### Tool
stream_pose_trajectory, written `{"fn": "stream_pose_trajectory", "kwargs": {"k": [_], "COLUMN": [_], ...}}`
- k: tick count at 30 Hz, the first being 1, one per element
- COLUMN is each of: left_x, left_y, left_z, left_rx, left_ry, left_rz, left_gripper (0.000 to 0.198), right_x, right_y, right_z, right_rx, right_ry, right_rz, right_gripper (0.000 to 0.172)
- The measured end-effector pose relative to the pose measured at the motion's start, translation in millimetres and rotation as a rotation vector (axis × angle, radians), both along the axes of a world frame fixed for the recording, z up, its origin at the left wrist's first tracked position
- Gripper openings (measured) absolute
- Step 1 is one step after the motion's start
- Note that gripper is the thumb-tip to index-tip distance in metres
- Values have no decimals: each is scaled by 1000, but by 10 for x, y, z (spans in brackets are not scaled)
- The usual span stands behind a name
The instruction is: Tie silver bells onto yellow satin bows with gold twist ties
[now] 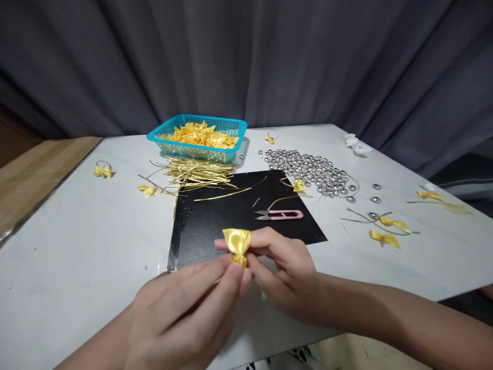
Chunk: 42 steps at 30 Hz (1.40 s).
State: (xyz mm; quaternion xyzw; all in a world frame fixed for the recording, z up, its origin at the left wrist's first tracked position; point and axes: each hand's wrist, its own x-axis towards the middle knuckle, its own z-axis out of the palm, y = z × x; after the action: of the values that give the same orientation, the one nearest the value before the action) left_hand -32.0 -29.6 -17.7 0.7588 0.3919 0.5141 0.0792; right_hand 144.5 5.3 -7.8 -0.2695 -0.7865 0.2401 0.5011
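A shiny yellow ribbon bow (237, 242) is pinched between both hands, above the near edge of a black mat (215, 221). My left hand (188, 303) has its thumb and fingers closed on the bow's lower part. From the other side, my right hand (283, 264) grips the bow at its gathered middle, its index finger passing behind the upper wing. Fingertips cover part of the lower wing. Just beyond the hands, pink-handled thread snips (279, 215) lie on the mat, blades pointing left. Cut pieces of gold wire (223, 195) are scattered on the mat.
Behind the mat are a bundle of gold wire ties (200, 173) and a blue basket (152, 136) of yellow bows. Many silver beads (308, 169) spread to the right. Loose bows (385, 239) lie at the right, and a finished-looking bow with a wire loop (102, 171) at the left.
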Motion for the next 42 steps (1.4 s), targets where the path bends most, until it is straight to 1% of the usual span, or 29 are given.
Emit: {"fn": "stream_pose_trajectory", "kwargs": {"k": [2,3,5,6,7,9,13,16,18,20,22,24,26,28,30,32,34,35,37,42], "left_x": [34,67,156,202,243,297,304,300,306,313,317,320,322,326,329,330,327,325,320,318], "left_y": [42,70,130,156,178,205,219,226,231,234,234,231,223,211,198,187,177,171,160,146], "left_z": [58,74,83,80,75,67,72,89,100,107,107,101,95,90,90,96,107,114,126,124], "left_rx": [-2,-4,-83,-174,-242,-311,-288,-342,-411,-473,-510,-512,-478,-450,-449,-474,-511,-535,-597,-783], "left_ry": [14,-8,-179,-250,-294,-296,-169,-163,-227,-291,-325,-321,-294,-264,-261,-301,-368,-404,-471,-597], "left_rz": [-10,16,156,202,210,197,159,151,132,100,63,19,-21,-37,-40,-52,-72,-85,-128,-255], "left_gripper": [35,32,23,18,13,7,5,10,15,18,20,18,16,16,17,20,22,23,23,23], "right_x": [-3,-4,-2,1,5,14,25,31,37,45,52,53,47,40,41,55,81,96,125,153], "right_y": [23,39,75,92,106,120,107,102,115,137,155,160,150,139,139,156,179,190,204,201], "right_z": [18,26,37,38,37,29,25,52,76,90,92,84,80,86,104,129,152,160,170,157], "right_rx": [91,137,217,253,286,329,375,406,375,323,314,346,372,364,324,269,243,247,280,320], "right_ry": [3,2,-27,-51,-79,-146,-255,-306,-277,-199,-139,-139,-145,-114,-56,-21,-24,-34,-56,-106], "right_rz": [-83,-133,-224,-259,-284,-317,-347,-368,-342,-279,-235,-238,-267,-272,-222,-122,-36,-15,-13,-32], "right_gripper": [11,11,12,13,13,13,13,16,13,9,7,8,7,6,4,3,8,12,16,13]}}
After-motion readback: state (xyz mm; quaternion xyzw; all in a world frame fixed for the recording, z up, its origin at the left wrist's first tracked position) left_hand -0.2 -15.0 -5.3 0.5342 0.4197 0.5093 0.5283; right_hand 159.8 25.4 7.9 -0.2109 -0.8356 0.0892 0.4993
